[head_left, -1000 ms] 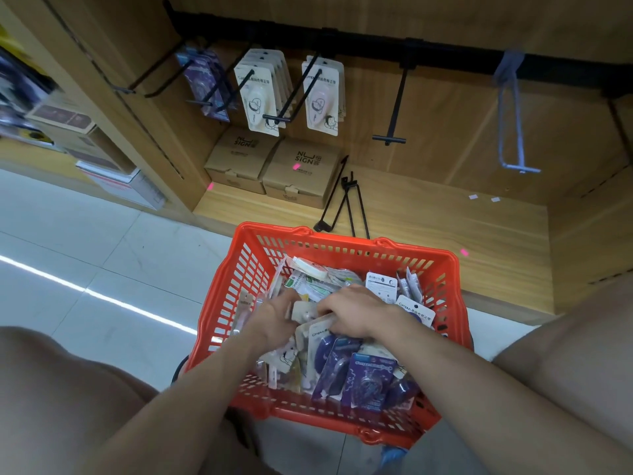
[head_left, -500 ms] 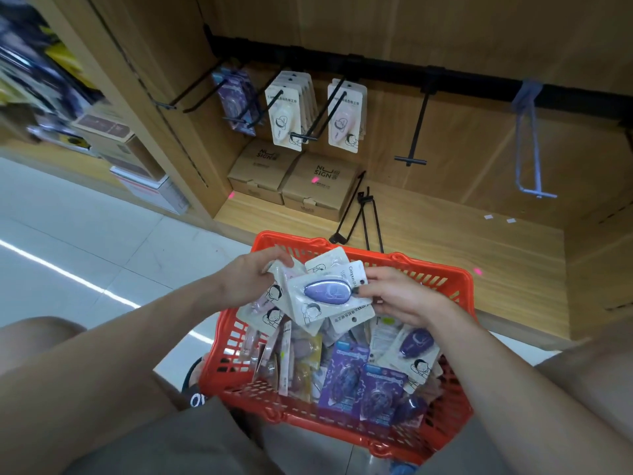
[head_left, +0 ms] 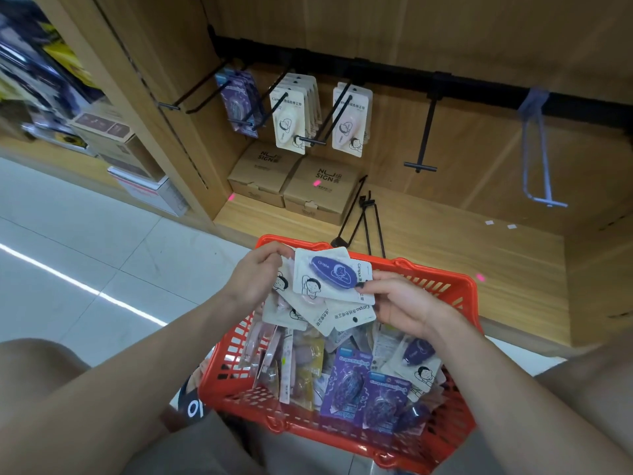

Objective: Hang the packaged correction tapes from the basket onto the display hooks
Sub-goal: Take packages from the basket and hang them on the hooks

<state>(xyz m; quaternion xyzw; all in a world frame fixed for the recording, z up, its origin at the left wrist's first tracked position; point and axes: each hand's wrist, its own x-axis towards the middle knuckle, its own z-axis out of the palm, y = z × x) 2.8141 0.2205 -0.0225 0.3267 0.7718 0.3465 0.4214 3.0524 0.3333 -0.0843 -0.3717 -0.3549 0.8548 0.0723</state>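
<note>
A fan of white-carded correction tape packs (head_left: 323,286) is held above the red basket (head_left: 445,286); the top one carries a purple tape. My left hand (head_left: 255,279) grips the left edge of the fan. My right hand (head_left: 404,303) pinches its right edge. More packs (head_left: 359,378), purple, white, pink and yellow, lie loose in the basket below. On the black rail (head_left: 376,72) hang a purple pack (head_left: 236,101) and two rows of white packs (head_left: 291,118) (head_left: 351,120). An empty black hook (head_left: 423,138) and an empty clear hook (head_left: 536,145) stand to their right.
Two brown NU SIGN boxes (head_left: 291,183) sit on the wooden shelf (head_left: 462,241) under the hung packs. Loose black hooks (head_left: 363,221) lie on the shelf just behind the basket. Two empty hooks (head_left: 195,94) jut out at the rail's left end. A neighbouring bay with boxes (head_left: 113,142) is on the left.
Both hands have come up out of the basket holding a fan of packs. The view has shifted down and closer to the shelf.
</note>
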